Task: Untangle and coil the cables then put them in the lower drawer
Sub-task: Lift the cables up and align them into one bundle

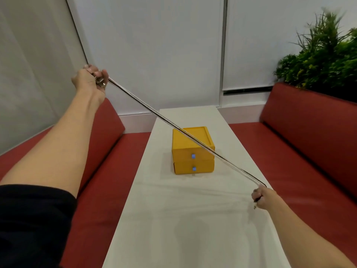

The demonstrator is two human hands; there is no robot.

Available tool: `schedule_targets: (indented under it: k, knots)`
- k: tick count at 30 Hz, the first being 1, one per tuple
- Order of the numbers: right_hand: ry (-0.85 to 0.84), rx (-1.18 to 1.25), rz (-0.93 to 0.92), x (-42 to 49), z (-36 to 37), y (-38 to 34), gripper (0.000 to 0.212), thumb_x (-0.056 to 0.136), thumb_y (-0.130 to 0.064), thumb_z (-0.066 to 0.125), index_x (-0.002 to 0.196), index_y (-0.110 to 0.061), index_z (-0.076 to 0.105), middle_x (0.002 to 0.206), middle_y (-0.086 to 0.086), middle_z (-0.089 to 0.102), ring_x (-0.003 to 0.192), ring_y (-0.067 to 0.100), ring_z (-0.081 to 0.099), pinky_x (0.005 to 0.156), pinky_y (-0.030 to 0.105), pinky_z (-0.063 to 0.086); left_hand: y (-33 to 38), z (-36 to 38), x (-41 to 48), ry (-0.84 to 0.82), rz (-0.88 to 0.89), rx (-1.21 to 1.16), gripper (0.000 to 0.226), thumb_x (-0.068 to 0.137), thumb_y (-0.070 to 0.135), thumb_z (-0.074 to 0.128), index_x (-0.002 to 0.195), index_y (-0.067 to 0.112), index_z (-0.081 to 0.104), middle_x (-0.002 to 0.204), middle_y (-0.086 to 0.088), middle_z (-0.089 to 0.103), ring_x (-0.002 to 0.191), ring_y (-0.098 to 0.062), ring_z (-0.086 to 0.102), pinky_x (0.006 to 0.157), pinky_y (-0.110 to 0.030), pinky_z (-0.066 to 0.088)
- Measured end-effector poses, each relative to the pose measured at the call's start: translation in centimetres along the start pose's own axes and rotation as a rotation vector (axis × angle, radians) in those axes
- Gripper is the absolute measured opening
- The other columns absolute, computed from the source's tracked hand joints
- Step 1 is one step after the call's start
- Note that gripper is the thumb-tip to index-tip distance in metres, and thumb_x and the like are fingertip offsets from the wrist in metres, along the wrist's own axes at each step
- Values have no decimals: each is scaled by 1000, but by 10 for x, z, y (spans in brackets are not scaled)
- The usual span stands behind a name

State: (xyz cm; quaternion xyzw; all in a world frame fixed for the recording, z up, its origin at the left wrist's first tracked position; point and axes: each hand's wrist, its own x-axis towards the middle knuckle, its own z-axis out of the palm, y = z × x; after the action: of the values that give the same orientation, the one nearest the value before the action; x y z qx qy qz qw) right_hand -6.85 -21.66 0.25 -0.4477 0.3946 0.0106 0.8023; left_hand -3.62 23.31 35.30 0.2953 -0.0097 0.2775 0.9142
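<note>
head view | gripping one end of cables (135, 98) in raised left hand (92, 78) | clutching other end in right hand (265, 197), low over table (193, 219) | stretched taut mid-air, diagonally above yellow drawer box (185, 144) | lower drawer (194, 168) closed

Bright all over, with soft, even light. Pale grey shadow on the white table (222, 209), near side of the yellow drawer box (193, 149), and a fainter one nearer still. Fuzzy on the plant (326, 53) at far right. Smeared along the cables (154, 112) and the left hand (89, 79). Bent and stretched at the edges, with leaning wall lines (78, 35) at left.
</note>
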Motion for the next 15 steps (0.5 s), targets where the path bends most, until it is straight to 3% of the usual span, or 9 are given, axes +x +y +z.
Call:
schedule_targets:
  k: [3,6,8,10,13,15]
  knots:
    - [-53,25,63,4,0,-3,42,102,-9,29,61,-16,24,27,-3,22,17,8,17,27,6,15,2,10,-5,-86,-87,-38,44,94,-1,24,60,16,47,42,6,38,31,-8,34,44,-17,45]
    - [-135,-179,89,4,-4,-5,40,102,-21,39,63,-13,36,32,-4,30,20,6,20,28,9,21,7,23,-9,-190,-187,7,59,99,3,26,48,13,53,42,5,39,33,-8,34,44,-19,46]
    - [-166,-309,70,3,-5,-6,32,100,-17,45,69,-10,44,41,-1,34,22,7,22,33,14,30,6,33,-14,-250,-268,89,58,100,4,26,50,12,54,43,5,40,35,-8,36,46,-19,46]
    - [-162,-488,27,4,-7,-6,22,97,-9,49,75,-8,47,52,3,35,29,10,29,45,25,39,-1,43,-28,-336,-332,271,43,94,-5,28,62,13,50,44,6,42,37,-7,38,50,-18,48]
    - [-184,-848,-10,2,-7,-8,6,90,-5,57,90,-3,51,70,9,47,56,19,47,63,37,45,-23,51,-52,-484,-348,720,30,93,-5,36,74,14,49,48,4,51,44,-7,52,64,-23,57]
    - [-193,-1169,-23,-6,1,-17,23,85,-6,59,106,0,53,99,13,55,84,25,57,79,46,45,-41,51,-63,-578,-407,881,27,100,6,37,78,14,51,52,5,55,51,-8,59,65,-29,60]
